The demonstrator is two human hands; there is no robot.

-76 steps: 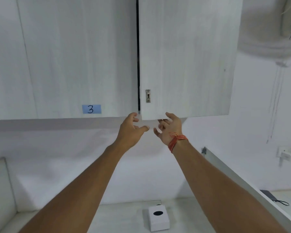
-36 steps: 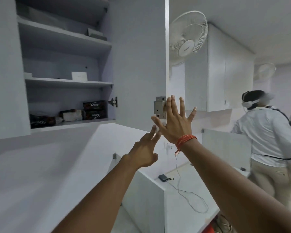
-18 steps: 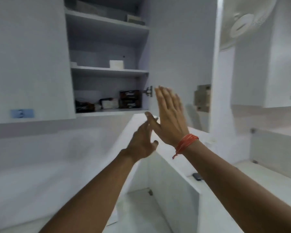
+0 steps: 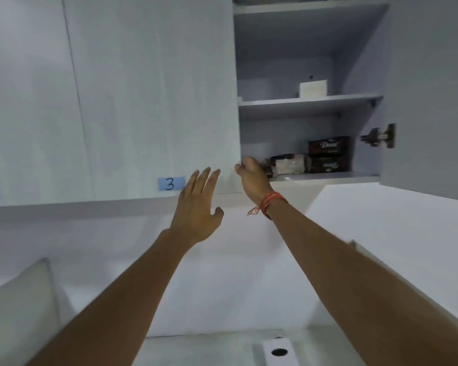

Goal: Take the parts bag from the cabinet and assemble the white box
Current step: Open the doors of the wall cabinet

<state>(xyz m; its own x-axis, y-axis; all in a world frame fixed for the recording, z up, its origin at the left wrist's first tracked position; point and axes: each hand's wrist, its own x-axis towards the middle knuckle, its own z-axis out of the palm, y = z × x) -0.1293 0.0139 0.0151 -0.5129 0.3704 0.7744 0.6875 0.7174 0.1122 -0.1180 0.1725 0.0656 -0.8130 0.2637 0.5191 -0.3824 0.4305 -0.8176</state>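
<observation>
The wall cabinet [image 4: 310, 101] stands with its right door [image 4: 431, 96] swung wide. On its bottom shelf lies a clear bag with dark ends [image 4: 288, 165], next to two stacked dark boxes [image 4: 328, 154]. My right hand [image 4: 251, 175], with an orange thread at the wrist, reaches into the bottom shelf at its left edge; its fingers curl at the bag's left end, and whether they touch it is hidden. My left hand [image 4: 198, 204] hovers open below the closed door marked "3" [image 4: 169, 184]. The white box [image 4: 279, 352] with a round hole sits on the counter below.
A small white box [image 4: 313, 88] rests on the middle shelf. A metal hinge [image 4: 378, 136] sticks out from the open door. A white partition edge [image 4: 407, 281] runs along the right under my right arm. A pale cushion [image 4: 16, 299] is at lower left.
The right cabinet door went from shut to fully swung out. My right hand left the door and reached into the bottom shelf; my left hand stayed raised and open. My view turned back to the cabinet.
</observation>
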